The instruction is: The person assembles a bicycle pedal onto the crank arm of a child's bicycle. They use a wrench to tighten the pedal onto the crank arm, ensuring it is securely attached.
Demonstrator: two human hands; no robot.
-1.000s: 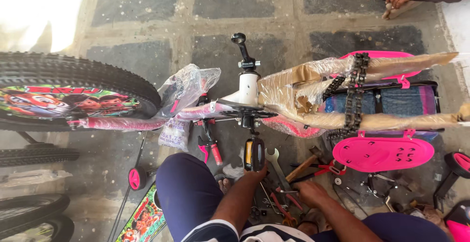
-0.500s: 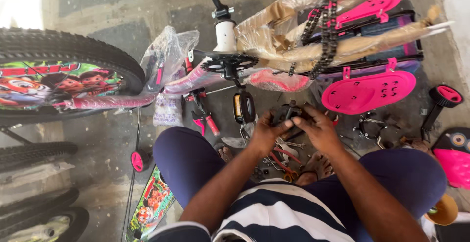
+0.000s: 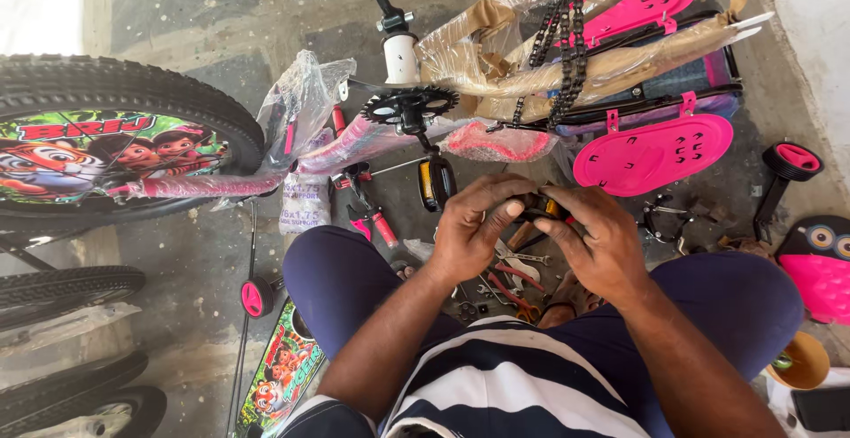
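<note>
Both hands have come together since 1 second ago, when only one reached the bike's pedal. Now the left hand [image 3: 474, 230] and right hand [image 3: 598, 239] close their grip around a small black pedal [image 3: 538, 208], just below the pink frame [image 3: 354, 141].

This looks like a bicycle assembly or repair shop where the work is done on the ground. A child's bike frame [image 3: 496, 128], partly wrapped in plastic and brown paper, lies on a stone-paved floor [image 3: 195, 4]. Around it sit a loose chain [image 3: 567, 39], pink plastic guards [image 3: 655, 150], a chainring [image 3: 409, 106], a small training wheel [image 3: 791, 162] and scattered hand tools [image 3: 509, 279]. More tyres [image 3: 66, 283] stack up at the left.
</note>
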